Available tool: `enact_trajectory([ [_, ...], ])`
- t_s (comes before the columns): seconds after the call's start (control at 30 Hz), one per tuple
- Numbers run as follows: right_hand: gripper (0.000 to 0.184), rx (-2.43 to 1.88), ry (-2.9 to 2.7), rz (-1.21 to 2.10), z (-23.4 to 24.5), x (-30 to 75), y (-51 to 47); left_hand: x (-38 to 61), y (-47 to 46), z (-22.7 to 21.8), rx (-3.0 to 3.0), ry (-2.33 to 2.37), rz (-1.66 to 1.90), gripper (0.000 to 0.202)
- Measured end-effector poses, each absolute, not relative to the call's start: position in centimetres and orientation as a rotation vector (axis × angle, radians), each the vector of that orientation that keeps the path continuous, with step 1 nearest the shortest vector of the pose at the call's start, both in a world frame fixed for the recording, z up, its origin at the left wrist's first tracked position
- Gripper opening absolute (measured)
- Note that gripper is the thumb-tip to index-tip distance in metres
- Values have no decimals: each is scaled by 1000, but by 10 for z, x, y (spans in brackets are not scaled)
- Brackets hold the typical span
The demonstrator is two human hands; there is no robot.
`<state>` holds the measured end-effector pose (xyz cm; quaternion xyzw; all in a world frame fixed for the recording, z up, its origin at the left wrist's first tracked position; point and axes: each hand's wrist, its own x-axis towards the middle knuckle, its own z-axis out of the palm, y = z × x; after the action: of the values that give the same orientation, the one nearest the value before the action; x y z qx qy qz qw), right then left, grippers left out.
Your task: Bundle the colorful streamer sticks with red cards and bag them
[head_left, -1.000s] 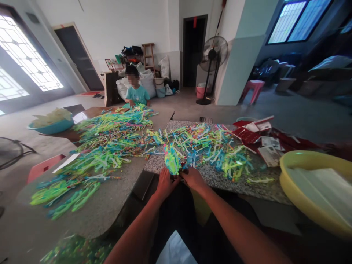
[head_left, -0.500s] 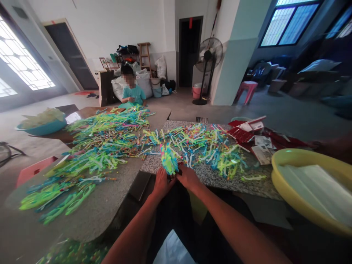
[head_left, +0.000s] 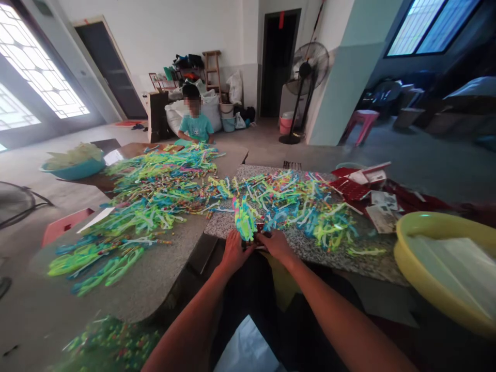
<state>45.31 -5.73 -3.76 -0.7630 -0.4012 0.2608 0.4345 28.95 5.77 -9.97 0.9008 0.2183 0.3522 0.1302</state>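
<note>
My left hand and my right hand meet at the near edge of the speckled stone slab. Together they grip the base of a bundle of neon green and blue strips that stands up from between them. Both hands have their fingers curled closed around it. A wide heap of loose neon strips lies on the slab just beyond my hands and spreads left over the grey table.
A yellow basin with a clear sheet sits at the right. Red trays and printed cards lie at the far right of the slab. A blue bowl stands far left. Another person sits at the table's far end. A standing fan is behind.
My hands stay closed on the bundle at the slab's edge. Only the camera has shifted a little; the view tilts slightly.
</note>
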Motion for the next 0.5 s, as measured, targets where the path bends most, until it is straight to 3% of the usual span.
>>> enact_trajectory([
  [0.5, 29, -2238, -1389, 348, -27, 432, -55, 290, 59, -95, 2619, 577, 1001, 28],
])
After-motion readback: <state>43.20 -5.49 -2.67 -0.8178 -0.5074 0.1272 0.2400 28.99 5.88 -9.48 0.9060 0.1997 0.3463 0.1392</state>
